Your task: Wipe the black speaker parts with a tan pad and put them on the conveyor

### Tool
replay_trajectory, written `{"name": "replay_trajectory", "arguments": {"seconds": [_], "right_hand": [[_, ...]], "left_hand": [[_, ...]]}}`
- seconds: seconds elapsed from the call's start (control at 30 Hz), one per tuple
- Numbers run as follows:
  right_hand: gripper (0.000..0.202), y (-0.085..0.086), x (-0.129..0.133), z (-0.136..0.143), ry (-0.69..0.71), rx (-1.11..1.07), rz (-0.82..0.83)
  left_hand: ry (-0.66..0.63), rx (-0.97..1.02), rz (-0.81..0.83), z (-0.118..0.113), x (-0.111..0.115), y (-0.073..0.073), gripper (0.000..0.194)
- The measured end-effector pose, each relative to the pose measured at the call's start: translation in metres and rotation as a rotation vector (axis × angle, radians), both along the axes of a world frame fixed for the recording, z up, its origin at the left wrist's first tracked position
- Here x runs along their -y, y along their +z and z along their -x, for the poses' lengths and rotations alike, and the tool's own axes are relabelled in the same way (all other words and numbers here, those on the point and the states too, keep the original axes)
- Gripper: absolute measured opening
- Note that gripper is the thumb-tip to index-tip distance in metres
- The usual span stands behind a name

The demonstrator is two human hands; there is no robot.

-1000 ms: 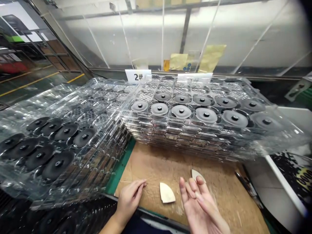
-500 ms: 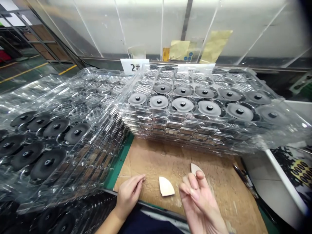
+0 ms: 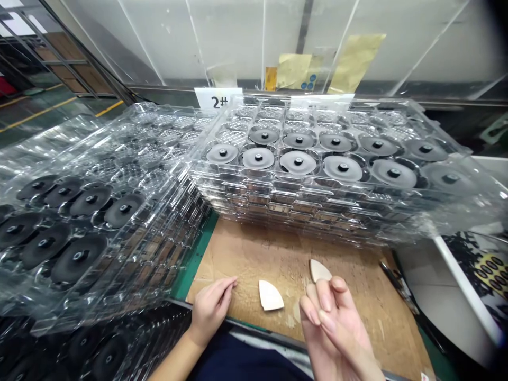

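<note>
My left hand (image 3: 212,307) rests on a worn sheet of cardboard (image 3: 246,246), its fingers closed together; anything inside them is hidden. My right hand (image 3: 337,328) is raised palm up over the cardboard, fingers curled and the thumb against them; I see nothing held there. Between my hands lies a white quarter-round wedge (image 3: 271,296), touched by neither. A second pale wedge (image 3: 319,270) lies just beyond my right fingertips, partly covered by them in this view.
Stacked clear plastic trays (image 3: 278,177) holding dark round parts with central knobs stand beyond the cardboard. More such trays (image 3: 130,254) rise at left. Right are a dark slim tool (image 3: 397,283) and a white bin (image 3: 460,286) with black pieces. A "2#" sign (image 3: 218,99) stands behind.
My right hand has shifted slightly rightward in view, still curled. The left hand stays in place, and both wedges lie as before. The camera view has tipped slightly.
</note>
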State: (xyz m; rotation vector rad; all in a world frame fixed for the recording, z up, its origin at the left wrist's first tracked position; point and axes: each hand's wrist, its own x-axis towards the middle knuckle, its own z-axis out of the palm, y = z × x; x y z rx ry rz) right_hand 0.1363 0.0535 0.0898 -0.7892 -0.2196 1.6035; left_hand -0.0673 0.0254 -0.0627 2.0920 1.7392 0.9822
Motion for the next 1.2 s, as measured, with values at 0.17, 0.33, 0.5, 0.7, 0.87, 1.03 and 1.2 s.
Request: {"name": "replay_trajectory", "arguments": {"seconds": [0.17,0.33,0.5,0.7,0.87,1.03,1.2], "right_hand": [[0.030,0.0002,0.0016,0.0006,-0.012,0.012,-0.013],[0.030,0.0008,0.0025,0.0016,-0.005,0.020,-0.009],[0.032,0.0003,0.0025,0.0037,-0.006,0.032,0.000],[0.032,0.0011,0.0028,0.0058,-0.002,0.048,-0.010],[0.033,0.0013,0.0029,0.0063,0.007,0.065,-0.015],[0.036,0.0030,0.0024,0.0080,-0.009,0.045,0.020],[0.038,0.0029,0.0028,0.0083,-0.010,0.047,0.036]], "left_hand": [[-0.002,-0.006,-0.003,0.0002,0.0000,0.0001,0.024],[0.001,-0.007,-0.004,0.0006,0.0006,-0.0004,0.024],[0.004,-0.009,-0.008,0.0002,0.0003,-0.0003,0.024],[0.007,-0.015,-0.012,-0.0004,0.0001,0.0013,0.023],[-0.001,-0.025,-0.025,-0.0002,0.0001,0.0004,0.023],[-0.009,-0.032,-0.038,0.0000,0.0002,0.0010,0.024],[-0.008,-0.034,-0.050,0.0000,0.0004,0.0010,0.024]]}}
